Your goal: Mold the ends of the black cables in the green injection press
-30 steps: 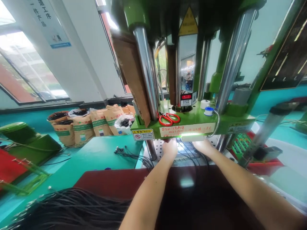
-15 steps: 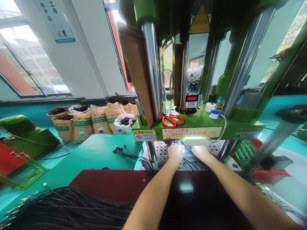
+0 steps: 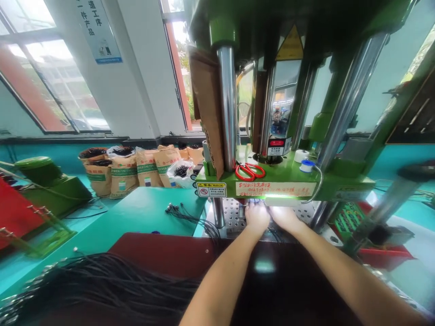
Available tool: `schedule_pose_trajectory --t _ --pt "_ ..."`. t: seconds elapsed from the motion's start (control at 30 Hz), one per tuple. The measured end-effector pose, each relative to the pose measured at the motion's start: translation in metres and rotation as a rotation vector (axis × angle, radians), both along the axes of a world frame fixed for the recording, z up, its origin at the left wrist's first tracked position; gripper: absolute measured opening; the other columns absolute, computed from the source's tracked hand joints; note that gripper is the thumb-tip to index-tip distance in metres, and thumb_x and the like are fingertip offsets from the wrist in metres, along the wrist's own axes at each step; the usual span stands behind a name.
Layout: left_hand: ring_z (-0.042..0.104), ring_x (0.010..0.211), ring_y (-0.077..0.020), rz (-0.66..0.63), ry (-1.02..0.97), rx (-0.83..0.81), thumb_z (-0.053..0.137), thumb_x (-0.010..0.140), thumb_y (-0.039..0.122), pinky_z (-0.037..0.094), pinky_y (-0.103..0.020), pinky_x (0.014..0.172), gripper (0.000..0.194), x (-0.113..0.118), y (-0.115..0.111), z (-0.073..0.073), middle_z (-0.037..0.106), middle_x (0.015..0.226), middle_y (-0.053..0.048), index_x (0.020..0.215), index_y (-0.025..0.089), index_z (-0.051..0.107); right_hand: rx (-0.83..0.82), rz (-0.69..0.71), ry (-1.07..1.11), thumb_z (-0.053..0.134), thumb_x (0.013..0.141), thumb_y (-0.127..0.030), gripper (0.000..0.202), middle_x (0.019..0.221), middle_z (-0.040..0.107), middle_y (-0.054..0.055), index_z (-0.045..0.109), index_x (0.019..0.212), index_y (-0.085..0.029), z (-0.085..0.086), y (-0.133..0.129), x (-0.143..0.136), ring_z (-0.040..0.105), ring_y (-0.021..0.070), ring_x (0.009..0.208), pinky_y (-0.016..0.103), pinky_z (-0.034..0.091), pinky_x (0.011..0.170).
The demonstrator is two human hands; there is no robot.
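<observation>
Both my hands reach in under the green upper plate (image 3: 224,174) of a press, over its lower bed (image 3: 234,213) with round holes. My left hand (image 3: 257,217) is closed, with bent fingers at the far edge; whatever it grips is hidden. Close beside it on the right is my right hand (image 3: 283,218), its fingers hidden behind the white lamp (image 3: 282,201). Thin black cables (image 3: 276,234) hang out toward me below my hands. More black cables (image 3: 193,217) with small end plugs lie on the left of the bed.
Red-handled scissors (image 3: 250,172) and a blue-white spool (image 3: 306,166) lie on the upper plate. Steel columns (image 3: 227,108) stand on either side. A large bundle of black cables (image 3: 112,280) covers the near left. Paper sacks (image 3: 124,174) stand behind the green table (image 3: 159,199).
My hands have come closer together, the left moving right. The cables between them are more covered. The whole view has shifted slightly, with the press sitting further right.
</observation>
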State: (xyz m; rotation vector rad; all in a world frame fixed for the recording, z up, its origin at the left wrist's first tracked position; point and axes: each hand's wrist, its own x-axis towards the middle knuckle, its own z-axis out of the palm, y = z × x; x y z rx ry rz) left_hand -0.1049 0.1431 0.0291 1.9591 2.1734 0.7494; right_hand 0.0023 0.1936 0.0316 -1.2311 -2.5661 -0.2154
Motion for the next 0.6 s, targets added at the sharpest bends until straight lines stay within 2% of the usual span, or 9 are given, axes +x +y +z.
schedule_pose_trajectory --t 0.1,0.23,0.4,0.6 --pt "0.048 0.098 -0.0278 -0.026 -0.009 0.009 0.035 0.080 0.016 0.030 -0.041 0.091 0.029 -0.003 0.003 -0.003 0.060 0.086 -0.019 0.091 0.008 0.061 0.001 -0.005 -0.012 0.037 0.084 -0.013 0.024 0.089 0.063 0.013 0.060 0.089 -0.012 -0.002 -0.001 -0.006 0.058 0.0214 0.082 0.031 0.041 0.078" --pt "0.046 0.098 -0.0274 -0.053 -0.017 0.046 0.034 0.082 0.020 0.029 -0.040 0.091 0.028 -0.007 0.005 -0.006 0.059 0.085 -0.016 0.087 0.011 0.060 -0.007 -0.037 -0.017 0.042 0.082 -0.013 0.019 0.085 0.064 0.012 0.059 0.087 -0.013 -0.007 -0.003 -0.016 0.058 0.0224 0.082 0.030 0.041 0.076" --pt "0.045 0.099 -0.0277 -0.071 -0.011 0.066 0.027 0.085 0.022 0.029 -0.040 0.089 0.035 -0.008 0.007 -0.012 0.060 0.088 -0.017 0.087 0.012 0.061 -0.022 -0.059 -0.018 0.035 0.084 -0.010 0.024 0.082 0.064 0.012 0.058 0.089 -0.013 -0.013 -0.001 -0.021 0.058 0.0217 0.081 0.030 0.041 0.076" --pt "0.045 0.102 -0.0270 -0.044 0.025 0.005 0.031 0.084 0.020 0.032 -0.038 0.089 0.032 -0.006 0.012 -0.002 0.060 0.093 -0.016 0.096 0.012 0.060 -0.040 -0.044 -0.026 0.031 0.087 -0.017 0.028 0.085 0.063 0.014 0.059 0.090 -0.011 -0.012 0.003 -0.015 0.057 0.0227 0.080 0.032 0.041 0.074"
